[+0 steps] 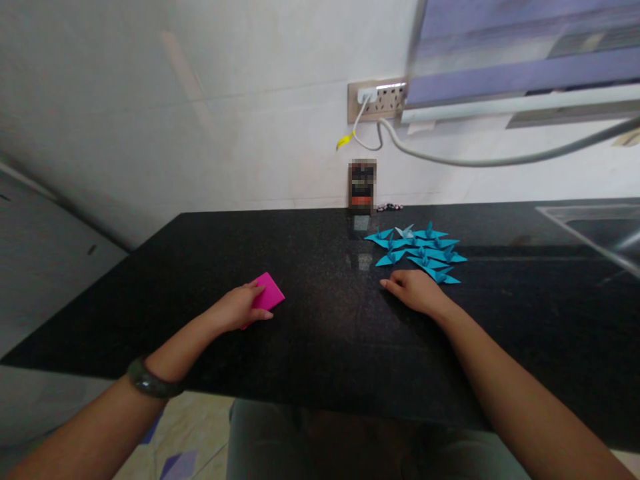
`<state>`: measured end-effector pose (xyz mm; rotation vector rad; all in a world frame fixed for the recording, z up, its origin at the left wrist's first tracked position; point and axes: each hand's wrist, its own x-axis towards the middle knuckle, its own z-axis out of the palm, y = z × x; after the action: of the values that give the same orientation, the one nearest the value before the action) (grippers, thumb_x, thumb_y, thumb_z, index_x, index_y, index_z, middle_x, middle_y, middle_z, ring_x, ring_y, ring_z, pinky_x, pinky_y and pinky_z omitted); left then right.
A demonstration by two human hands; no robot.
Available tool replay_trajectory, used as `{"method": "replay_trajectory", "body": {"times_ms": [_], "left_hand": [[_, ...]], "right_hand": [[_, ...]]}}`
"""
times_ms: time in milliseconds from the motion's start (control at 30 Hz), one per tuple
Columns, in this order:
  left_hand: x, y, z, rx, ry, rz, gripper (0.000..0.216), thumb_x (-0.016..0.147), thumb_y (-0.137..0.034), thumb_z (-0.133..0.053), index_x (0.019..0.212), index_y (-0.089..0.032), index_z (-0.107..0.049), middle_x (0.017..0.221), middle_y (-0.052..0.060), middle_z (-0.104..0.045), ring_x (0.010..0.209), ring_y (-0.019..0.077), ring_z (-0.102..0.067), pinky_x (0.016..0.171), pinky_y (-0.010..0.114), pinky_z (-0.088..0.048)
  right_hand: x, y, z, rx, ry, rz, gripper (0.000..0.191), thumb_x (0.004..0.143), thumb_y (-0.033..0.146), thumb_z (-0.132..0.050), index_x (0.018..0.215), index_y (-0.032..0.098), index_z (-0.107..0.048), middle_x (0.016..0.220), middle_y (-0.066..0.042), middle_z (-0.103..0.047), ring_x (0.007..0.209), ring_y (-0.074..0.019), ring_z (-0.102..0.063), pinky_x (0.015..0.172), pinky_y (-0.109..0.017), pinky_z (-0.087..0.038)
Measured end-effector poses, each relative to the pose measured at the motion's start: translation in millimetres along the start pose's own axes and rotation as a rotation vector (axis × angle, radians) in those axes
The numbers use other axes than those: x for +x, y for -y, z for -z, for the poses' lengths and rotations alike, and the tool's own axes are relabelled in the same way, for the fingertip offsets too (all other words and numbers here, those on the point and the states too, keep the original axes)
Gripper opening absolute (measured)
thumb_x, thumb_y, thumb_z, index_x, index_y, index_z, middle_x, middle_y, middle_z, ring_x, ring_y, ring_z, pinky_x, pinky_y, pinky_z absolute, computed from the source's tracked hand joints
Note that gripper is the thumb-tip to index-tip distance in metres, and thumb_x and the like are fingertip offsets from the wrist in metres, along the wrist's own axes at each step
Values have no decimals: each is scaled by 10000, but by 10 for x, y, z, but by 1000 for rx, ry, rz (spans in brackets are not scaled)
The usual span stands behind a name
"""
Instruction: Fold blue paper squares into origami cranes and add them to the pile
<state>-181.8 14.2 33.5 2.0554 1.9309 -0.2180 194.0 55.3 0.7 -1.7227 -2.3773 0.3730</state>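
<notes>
My left hand (241, 307) lies on a stack of bright pink square paper (269, 292) on the black stone counter (320, 320); its fingers curl over the stack's near edge, and a dark bangle sits on that wrist. My right hand (413, 291) rests flat on the counter with loosely bent fingers, holding nothing. Just beyond it lies a cluster of several folded blue paper cranes (423, 252), one of them paler.
A small dark upright object (363, 186) stands against the white wall at the back. Above it a wall socket (377, 101) has a white cable plugged in. A sink (600, 230) is set in the counter at the far right.
</notes>
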Motion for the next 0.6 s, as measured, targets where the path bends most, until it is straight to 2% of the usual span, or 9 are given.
{"method": "replay_trajectory", "body": {"times_ms": [200,333,400,500,600], "left_hand": [[12,72,5,-126,-32,-13,612,610,-499,-631,1112,-149,-620,1222,177,-580,1077,344,-562,881,355,-418],[17,124,32,-234,-54,10,564,589,-496,-641,1059,-185,-656,1041,128,-675,918,306,-621,770,321,-436],[19,133,58,-287,-51,17,459,594,-476,-638,950,-194,-700,848,91,-702,760,266,-630,670,295,-427],[16,130,91,-392,-84,70,252,586,-413,-644,693,-199,-724,533,22,-609,522,193,-540,530,265,-360],[3,122,87,-495,-154,152,160,552,-355,-668,552,-197,-692,485,1,-569,450,145,-445,473,252,-303]], "right_hand": [[11,-13,-15,19,-5,-4,379,852,435,-430,623,180,-594,599,-30,-597,559,-131,-521,525,-244,-263],[23,-20,-26,25,-1,-13,383,850,443,-425,625,182,-592,593,-26,-589,555,-131,-518,518,-245,-258],[27,-20,-29,26,-2,-14,384,851,445,-421,627,182,-590,592,-25,-586,554,-130,-516,516,-244,-254],[28,-19,-30,24,-2,-13,389,852,444,-418,624,181,-593,590,-25,-585,548,-128,-510,518,-244,-253],[30,-22,-32,27,0,-19,396,850,450,-421,620,180,-596,589,-25,-586,545,-127,-509,515,-243,-251]]}}
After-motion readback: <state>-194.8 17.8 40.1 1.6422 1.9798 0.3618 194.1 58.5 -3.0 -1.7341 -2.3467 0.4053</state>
